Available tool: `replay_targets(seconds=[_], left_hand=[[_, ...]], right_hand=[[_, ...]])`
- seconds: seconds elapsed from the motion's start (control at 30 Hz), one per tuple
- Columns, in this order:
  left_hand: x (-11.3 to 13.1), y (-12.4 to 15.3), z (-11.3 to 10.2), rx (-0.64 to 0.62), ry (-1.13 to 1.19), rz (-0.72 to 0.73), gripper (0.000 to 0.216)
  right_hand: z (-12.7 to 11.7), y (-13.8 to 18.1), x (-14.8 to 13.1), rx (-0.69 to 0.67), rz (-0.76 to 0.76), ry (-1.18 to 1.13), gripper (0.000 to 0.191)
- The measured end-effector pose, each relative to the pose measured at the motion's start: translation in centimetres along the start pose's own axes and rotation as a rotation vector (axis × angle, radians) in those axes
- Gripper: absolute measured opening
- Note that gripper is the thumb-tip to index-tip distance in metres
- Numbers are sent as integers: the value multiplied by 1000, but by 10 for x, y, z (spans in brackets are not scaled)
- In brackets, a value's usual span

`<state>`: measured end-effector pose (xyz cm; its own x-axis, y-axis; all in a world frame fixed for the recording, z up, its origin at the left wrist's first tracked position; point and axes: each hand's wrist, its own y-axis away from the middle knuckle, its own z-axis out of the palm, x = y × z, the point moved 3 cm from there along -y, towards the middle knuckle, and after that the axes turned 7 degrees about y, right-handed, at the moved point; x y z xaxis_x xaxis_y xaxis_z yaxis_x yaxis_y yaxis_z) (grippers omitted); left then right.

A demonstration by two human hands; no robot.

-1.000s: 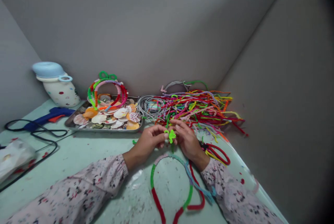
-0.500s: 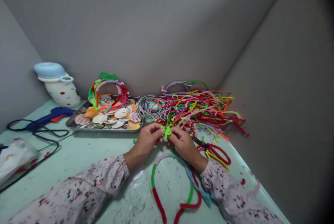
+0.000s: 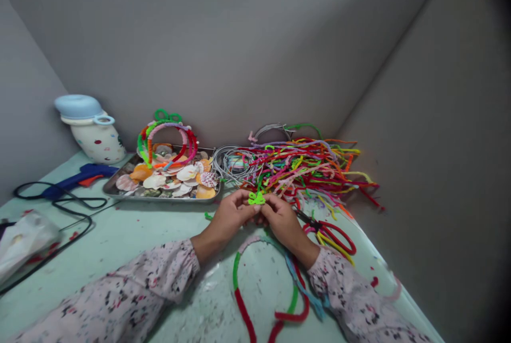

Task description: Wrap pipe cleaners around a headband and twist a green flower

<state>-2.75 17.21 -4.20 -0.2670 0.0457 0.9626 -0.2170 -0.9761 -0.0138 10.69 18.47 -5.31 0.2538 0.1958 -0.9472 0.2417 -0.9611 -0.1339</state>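
Both my hands meet over the pale green table (image 3: 131,242). My left hand (image 3: 229,218) and my right hand (image 3: 281,220) pinch a small bright green pipe-cleaner shape (image 3: 256,198) between their fingertips, just above the table. Below my wrists lies a hoop (image 3: 275,290) wrapped in red, green and blue pipe cleaners. A big heap of coloured pipe cleaners (image 3: 307,167) lies just beyond my fingers.
A metal tray of seashells (image 3: 167,183) with wrapped hoops (image 3: 167,140) stands behind left. Red-handled scissors (image 3: 331,234) lie right of my right hand. A blue glue gun (image 3: 80,175) with black cord, a white spotted jar (image 3: 93,130) and a plastic bag (image 3: 24,239) sit left. Grey walls enclose the corner.
The green pipe-cleaner shape has been turned and lifted slightly between my fingertips. Both hands shifted a little up and to the right.
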Motion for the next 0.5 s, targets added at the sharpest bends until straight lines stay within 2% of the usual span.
replay_targets(seconds=[0.23, 0.5], left_hand=[[-6, -4, -3, 27, -58, -15, 22], [-5, -5, -6, 38, -71, -44, 20]], right_hand=[[0, 1, 2, 38, -54, 185, 14], [0, 6, -3, 8, -95, 288, 15]])
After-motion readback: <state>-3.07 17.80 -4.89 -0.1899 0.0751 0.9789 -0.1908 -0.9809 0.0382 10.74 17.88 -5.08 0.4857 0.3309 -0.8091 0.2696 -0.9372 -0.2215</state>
